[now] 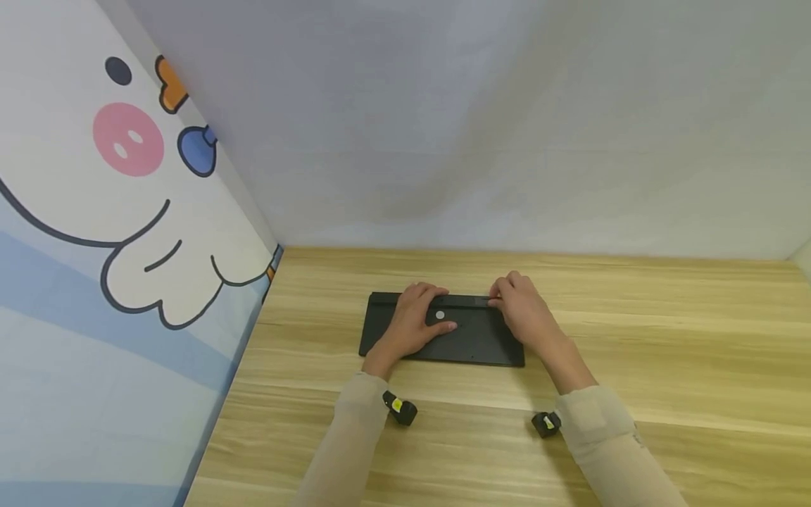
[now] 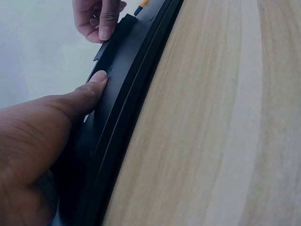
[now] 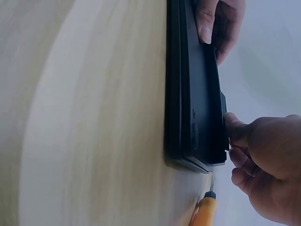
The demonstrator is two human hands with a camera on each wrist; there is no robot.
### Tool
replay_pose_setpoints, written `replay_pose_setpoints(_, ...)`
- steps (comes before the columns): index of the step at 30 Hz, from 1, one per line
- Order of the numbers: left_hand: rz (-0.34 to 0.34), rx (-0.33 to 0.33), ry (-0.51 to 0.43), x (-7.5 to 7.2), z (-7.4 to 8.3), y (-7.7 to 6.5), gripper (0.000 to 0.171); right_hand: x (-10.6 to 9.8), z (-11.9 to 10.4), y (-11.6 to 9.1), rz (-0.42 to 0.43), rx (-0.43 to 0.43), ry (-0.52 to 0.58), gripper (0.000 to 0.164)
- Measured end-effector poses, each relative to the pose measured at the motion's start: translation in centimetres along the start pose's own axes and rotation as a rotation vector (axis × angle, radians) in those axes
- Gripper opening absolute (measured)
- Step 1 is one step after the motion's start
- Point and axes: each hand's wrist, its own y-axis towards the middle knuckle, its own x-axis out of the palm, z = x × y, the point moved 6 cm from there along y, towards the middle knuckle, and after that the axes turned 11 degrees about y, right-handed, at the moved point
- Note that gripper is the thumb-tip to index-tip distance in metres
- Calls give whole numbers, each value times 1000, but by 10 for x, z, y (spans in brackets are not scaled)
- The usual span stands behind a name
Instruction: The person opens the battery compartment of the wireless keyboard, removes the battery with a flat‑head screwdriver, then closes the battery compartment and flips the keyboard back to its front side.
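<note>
A black keyboard (image 1: 481, 343) lies underside up on the wooden table, its raised ridge along the far edge. My left hand (image 1: 412, 320) grips it left of the middle, thumb on the flat underside and fingers over the ridge. At the right end of that ridge, my right hand (image 1: 522, 310) pinches with thumb and curled fingertips. A thin dark battery cover (image 3: 223, 103) stands slightly out from the ridge at the right thumb. In the left wrist view the same cover (image 2: 98, 54) juts out below the right fingertips. The fingers hide part of it.
A screwdriver with an orange handle (image 3: 205, 212) lies beyond the keyboard's right end; the right hand hides it in the head view. Small black wrist cameras (image 1: 400, 408) show at both sleeves. A pale wall (image 1: 507, 141) rises behind the table, and a cartoon-printed wall (image 1: 209, 338) borders the left.
</note>
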Motion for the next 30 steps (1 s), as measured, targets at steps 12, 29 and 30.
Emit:
replay_pose_setpoints(12, -2, 1, 3, 2, -2, -1, 64, -1, 2, 1, 5, 11, 45, 10)
replay_pose_setpoints(29, 3, -4, 2, 0, 0, 0, 63, -15, -6, 4, 30, -58, 12, 8)
replay_pose_setpoints(30, 4, -2, 0, 0, 0, 0, 63, -16, -6, 5, 34, -61, 12, 8)
